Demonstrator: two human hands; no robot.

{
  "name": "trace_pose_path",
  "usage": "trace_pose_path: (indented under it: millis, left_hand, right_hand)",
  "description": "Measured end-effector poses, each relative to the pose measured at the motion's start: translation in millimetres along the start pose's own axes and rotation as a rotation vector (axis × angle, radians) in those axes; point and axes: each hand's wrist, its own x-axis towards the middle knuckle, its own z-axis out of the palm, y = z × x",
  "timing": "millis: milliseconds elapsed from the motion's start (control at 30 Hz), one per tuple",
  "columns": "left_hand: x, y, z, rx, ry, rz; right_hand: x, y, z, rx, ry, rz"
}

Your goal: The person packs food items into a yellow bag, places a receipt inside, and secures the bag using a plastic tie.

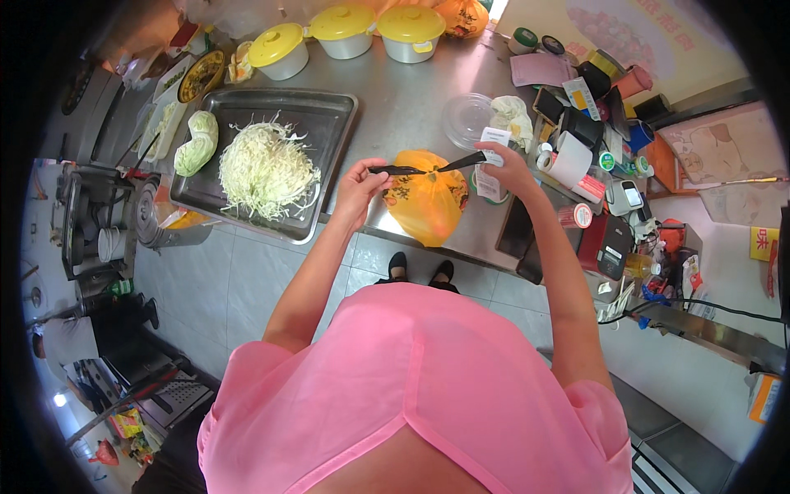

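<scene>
An orange plastic bag [426,213] with dark printing sits at the counter's front edge, gathered at its top. Two black handles stretch out sideways from the gathered neck. My left hand [363,186] pinches the end of the left black handle [398,170]. On the other side, my right hand [507,170] grips the right black handle [460,162] together with a printed paper slip [489,185]. The slip hangs down from the fingers, and its lower part overlaps a round lid or tub on the counter. What the bag contains is hidden.
Left of the bag, a dark metal tray [336,117] holds shredded cabbage [268,170] and a cabbage piece [197,142]. Yellow-lidded pots [410,37] line the back. Clear plastic lids [469,117], a crumpled cloth [512,120] and a red machine [608,247] are at right. Another person [71,346] is far left.
</scene>
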Motion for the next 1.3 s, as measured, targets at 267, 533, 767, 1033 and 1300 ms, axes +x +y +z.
trace_pose_path:
  millis: [267,533,767,1033,1300]
  left_hand:
    - [3.1,0.5,-0.9,-0.001,0.029,-0.016]
    - [5.3,2.4,-5.0,0.053,0.024,-0.038]
    - [11.2,3.5,13.1,-0.146,0.023,0.052]
    - [15.3,0.1,14.1,0.099,0.003,0.034]
    - [21.8,1.3,8.7,0.413,-0.179,-0.084]
  right_hand:
    - [13.4,-3.4,-3.6,-0.194,-0.073,-0.070]
    - [19.2,1.0,0.0,0.057,-0.128,0.134]
    - [19.5,0.1,10.1,0.267,0.018,0.123]
    - [19.6,-8.8,13.4,0.520,-0.016,0.352]
    - [18.1,-14.8,17.4,0.298,0.010,0.271]
